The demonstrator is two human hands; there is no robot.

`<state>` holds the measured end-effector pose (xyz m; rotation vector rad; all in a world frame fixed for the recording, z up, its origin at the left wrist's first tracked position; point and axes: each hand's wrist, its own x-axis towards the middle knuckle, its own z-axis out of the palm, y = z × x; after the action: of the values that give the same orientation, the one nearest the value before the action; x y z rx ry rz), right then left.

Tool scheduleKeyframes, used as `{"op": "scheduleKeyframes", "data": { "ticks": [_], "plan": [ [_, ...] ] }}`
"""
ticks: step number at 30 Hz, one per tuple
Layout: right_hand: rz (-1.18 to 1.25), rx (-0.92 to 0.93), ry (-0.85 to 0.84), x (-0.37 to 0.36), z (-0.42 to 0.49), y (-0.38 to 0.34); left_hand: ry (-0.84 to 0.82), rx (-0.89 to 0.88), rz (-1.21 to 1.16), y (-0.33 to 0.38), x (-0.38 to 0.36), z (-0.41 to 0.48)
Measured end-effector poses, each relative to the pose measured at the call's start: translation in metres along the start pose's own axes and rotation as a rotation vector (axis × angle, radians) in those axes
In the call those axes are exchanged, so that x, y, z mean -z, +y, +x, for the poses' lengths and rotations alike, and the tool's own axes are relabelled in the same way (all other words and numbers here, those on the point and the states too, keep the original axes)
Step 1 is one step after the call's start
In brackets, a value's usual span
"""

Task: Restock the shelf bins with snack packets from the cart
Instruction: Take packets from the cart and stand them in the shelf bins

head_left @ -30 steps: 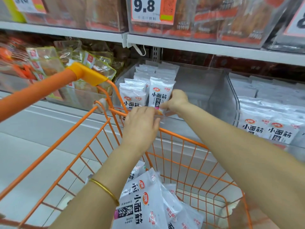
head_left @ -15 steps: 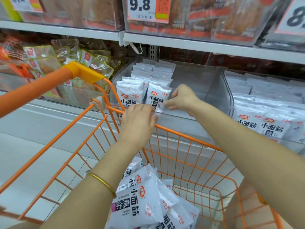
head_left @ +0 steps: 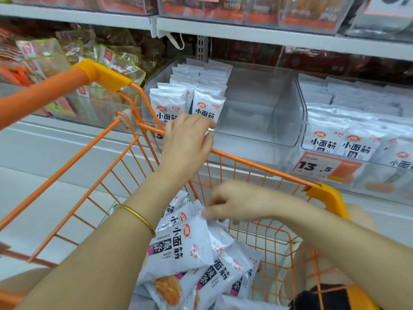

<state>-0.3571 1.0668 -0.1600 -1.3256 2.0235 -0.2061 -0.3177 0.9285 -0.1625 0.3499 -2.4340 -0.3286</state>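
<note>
A clear shelf bin [head_left: 288, 121] holds two rows of white snack packets [head_left: 201, 83] on its left side; its right side is bare. My left hand [head_left: 187, 142] reaches over the orange cart's rim [head_left: 257, 163], and its fingers rest against the lower part of the front packets. Down in the cart lies a heap of the same white packets [head_left: 185, 245]. My right hand [head_left: 230, 203] is low inside the cart and pinches the top edge of the uppermost packet.
A neighbouring bin on the right [head_left: 348, 142] is full of the same packets, above a 13.5 price tag [head_left: 319, 167]. Green-edged packets [head_left: 67, 57] fill the bin on the left. The orange cart handle [head_left: 44, 90] crosses the left. An upper shelf [head_left: 245, 34] overhangs the bins.
My right hand left the bin's front and dropped into the cart, where it now pinches a packet. My left hand stayed at the front packets. The view tilted down.
</note>
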Motion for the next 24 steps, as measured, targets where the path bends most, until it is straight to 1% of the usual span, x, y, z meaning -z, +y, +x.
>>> {"op": "scheduleKeyframes", "data": {
  "ticks": [2, 3, 5, 7, 9, 11, 13, 16, 18, 19, 20, 21, 23, 24],
  "plan": [
    [0.084, -0.014, -0.117, -0.011, 0.001, 0.003, 0.011, -0.024, -0.007, 0.000, 0.001, 0.000],
    [0.126, -0.009, -0.133, -0.015, 0.001, 0.006, 0.021, -0.041, -0.007, 0.000, 0.001, 0.000],
    [0.166, 0.006, -0.093, -0.013, -0.002, 0.010, 0.046, -0.073, -0.027, 0.001, 0.002, 0.001],
    [0.195, 0.006, -0.006, -0.002, -0.010, 0.010, 0.064, -0.094, -0.084, 0.005, 0.003, 0.003],
    [0.345, 0.024, 0.111, 0.013, -0.021, 0.010, 0.055, -0.104, -0.174, 0.009, 0.004, 0.005],
    [0.509, 0.049, 0.242, 0.032, -0.032, 0.012, -0.006, -0.081, -0.286, 0.012, 0.004, 0.007],
    [0.592, 0.050, 0.377, 0.050, -0.040, 0.015, -0.100, -0.011, -0.438, 0.015, 0.005, 0.008],
    [0.653, 0.047, 0.556, 0.068, -0.039, 0.019, -0.233, 0.114, -0.712, 0.021, 0.007, 0.007],
    [0.709, 0.051, 0.644, 0.073, -0.034, 0.019, -0.261, 0.156, -0.769, 0.023, 0.008, 0.007],
    [0.757, 0.050, 0.663, 0.074, -0.032, 0.019, -0.247, 0.191, -0.797, 0.021, 0.008, 0.008],
    [0.799, 0.045, 0.649, 0.074, -0.029, 0.019, -0.214, 0.242, -0.833, 0.019, 0.008, 0.010],
    [0.811, 0.034, 0.598, 0.074, -0.027, 0.018, -0.165, 0.294, -0.873, 0.016, 0.009, 0.011],
    [0.730, 0.015, 0.450, 0.071, -0.023, 0.016, -0.057, 0.374, -0.914, 0.010, 0.011, 0.015],
    [0.695, 0.015, 0.405, 0.071, -0.020, 0.015, -0.012, 0.392, -0.918, 0.008, 0.012, 0.016]
  ]
}}
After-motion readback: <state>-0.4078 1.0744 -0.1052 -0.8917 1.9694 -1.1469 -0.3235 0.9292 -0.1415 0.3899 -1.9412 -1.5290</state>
